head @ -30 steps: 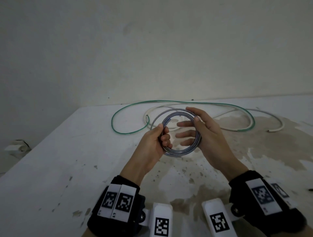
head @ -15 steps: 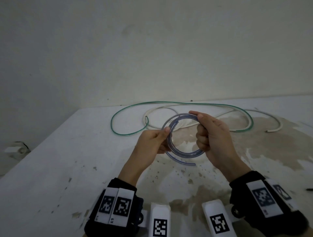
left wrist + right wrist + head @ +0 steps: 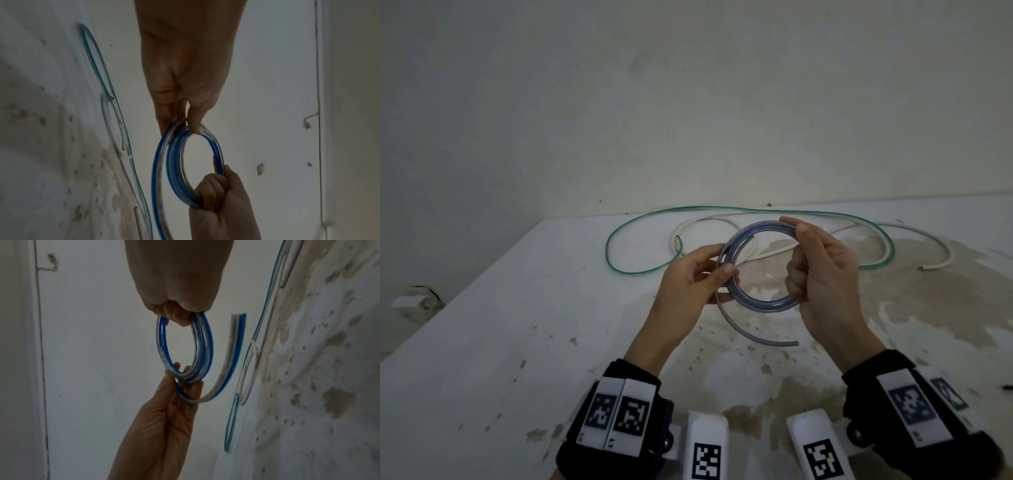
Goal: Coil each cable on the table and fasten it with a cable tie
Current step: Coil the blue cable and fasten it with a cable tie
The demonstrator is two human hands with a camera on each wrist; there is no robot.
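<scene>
at frame centre both hands hold the blue cable [image 3: 756, 301] coil above the surface [image 3: 517, 342]: left hand [image 3: 688, 281] pinches its left side, right hand [image 3: 822, 270] is curled round its right side. a loose tail hangs lower centre. green cable [image 3: 619, 267] lies behind.

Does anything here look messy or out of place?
Yes. One end of the blue cable sticks out loose below the coil held by the left hand and right hand. The white table also has brownish stains and specks.
</scene>
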